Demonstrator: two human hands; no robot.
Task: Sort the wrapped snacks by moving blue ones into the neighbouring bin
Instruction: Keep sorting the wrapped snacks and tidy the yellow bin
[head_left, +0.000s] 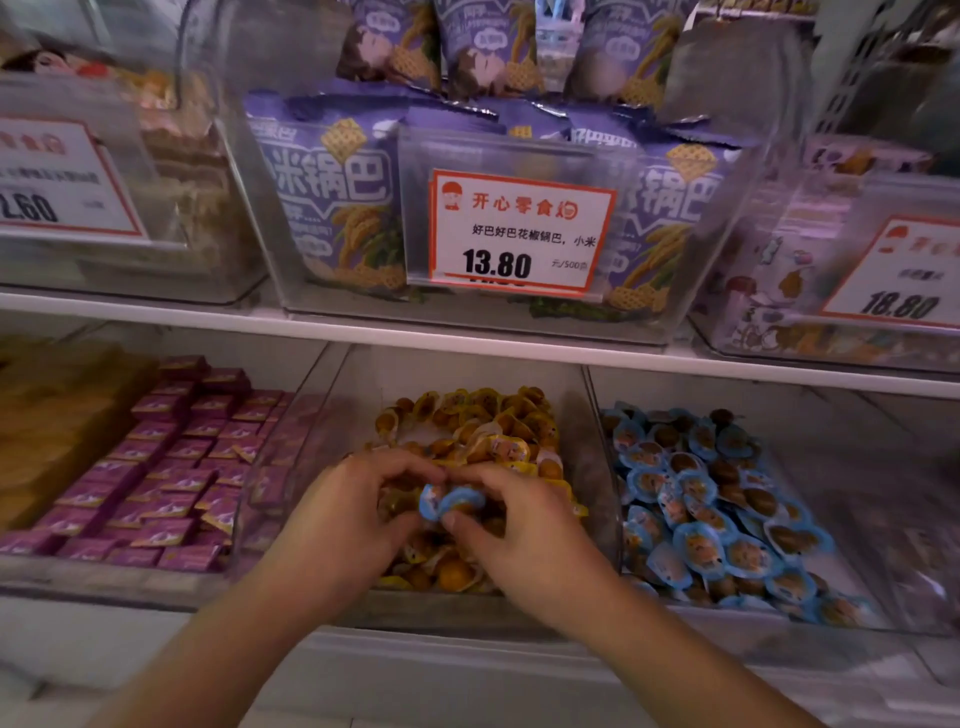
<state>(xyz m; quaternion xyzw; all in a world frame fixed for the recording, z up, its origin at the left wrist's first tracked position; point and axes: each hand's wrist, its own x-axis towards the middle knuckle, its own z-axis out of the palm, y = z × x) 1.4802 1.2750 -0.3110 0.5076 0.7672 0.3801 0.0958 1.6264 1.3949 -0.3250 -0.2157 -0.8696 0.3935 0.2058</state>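
Note:
A clear middle bin (597, 457) on the lower shelf holds several yellow-wrapped snacks (488, 421). Both hands are inside it, near its front. My right hand (519, 530) pinches a blue-wrapped snack (449, 501) between thumb and fingers, just above the yellow pile. My left hand (348, 514) is beside it with curled fingers touching the same snack; its grip is partly hidden. The neighbouring bin on the right (810, 426) is filled with several blue-wrapped snacks (717, 519).
To the left lie purple wrapped squares (171, 467) and yellow packs (47, 431). The upper shelf (467, 332) carries clear bins of purple rice-cracker bags (332, 202) with price tags (519, 234), overhanging the lower bins.

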